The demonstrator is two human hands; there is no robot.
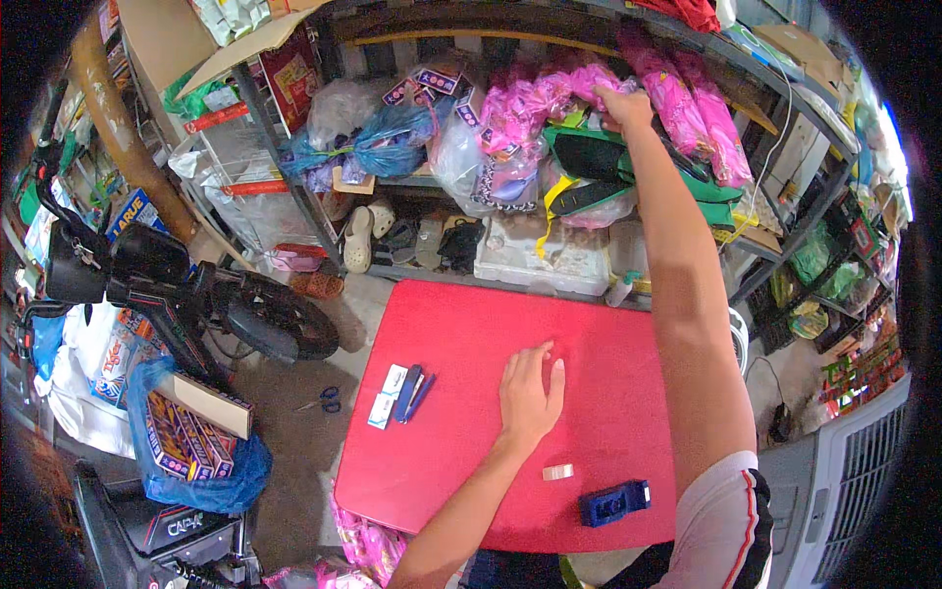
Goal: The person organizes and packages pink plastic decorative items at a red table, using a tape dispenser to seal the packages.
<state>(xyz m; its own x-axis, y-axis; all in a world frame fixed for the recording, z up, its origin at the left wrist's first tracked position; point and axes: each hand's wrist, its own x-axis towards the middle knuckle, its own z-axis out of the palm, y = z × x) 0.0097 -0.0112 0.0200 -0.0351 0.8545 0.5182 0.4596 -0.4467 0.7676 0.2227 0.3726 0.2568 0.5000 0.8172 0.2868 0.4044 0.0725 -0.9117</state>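
My left hand (531,395) lies palm down on the red table (471,471), fingers apart, holding nothing. My right arm stretches forward over the table to the shelf. There my right hand (624,108) is closed on a pink plastic bag (589,82), part of a heap of similar bags; the fingertips are partly hidden. On the table, left of my left hand, lie a dark blue stapler (416,395) and small white-and-teal boxes (388,397). A small pale block (557,472) and a dark blue desk tool (615,504) of unclear kind lie near the front edge.
A metal shelf (265,128) holds a blue plastic bag (392,142), a green-black bag (599,162) and a white foam box (540,260). Left stand a motorbike (167,285) and a blue bag of boxes (211,486). Scissors (329,400) lie on the floor.
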